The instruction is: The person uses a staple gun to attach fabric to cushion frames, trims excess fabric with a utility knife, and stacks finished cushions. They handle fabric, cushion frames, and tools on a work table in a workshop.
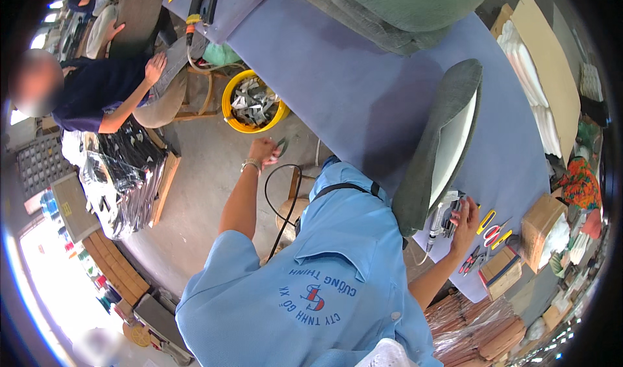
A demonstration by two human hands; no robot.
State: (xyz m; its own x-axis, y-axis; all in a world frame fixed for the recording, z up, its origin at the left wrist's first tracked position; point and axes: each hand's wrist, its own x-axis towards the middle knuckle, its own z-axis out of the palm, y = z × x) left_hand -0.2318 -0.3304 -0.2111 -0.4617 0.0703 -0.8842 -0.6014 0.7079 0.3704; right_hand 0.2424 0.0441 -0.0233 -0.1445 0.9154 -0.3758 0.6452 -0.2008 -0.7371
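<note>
My left hand [263, 151] is closed on a small dark-green fabric scrap [283, 147], held out over the floor just short of a yellow bucket [226, 107] full of scraps. On the right, my right hand [463, 221] has its fingers curled about a silver-and-black staple gun [444, 216] with an air hose, at the table [383, 94]. Next to that gun, a grey-green upholstered cushion panel [433, 153] leans on edge against my body, its pale inner side facing right.
Scissors [493, 231], yellow-handled cutters and pliers [468, 263] lie right of my right hand, near a small wooden box [501, 273]. Green cushions [402, 10] and a second staple gun [202, 2] occupy the far table. A co-worker [97, 94] sits at left.
</note>
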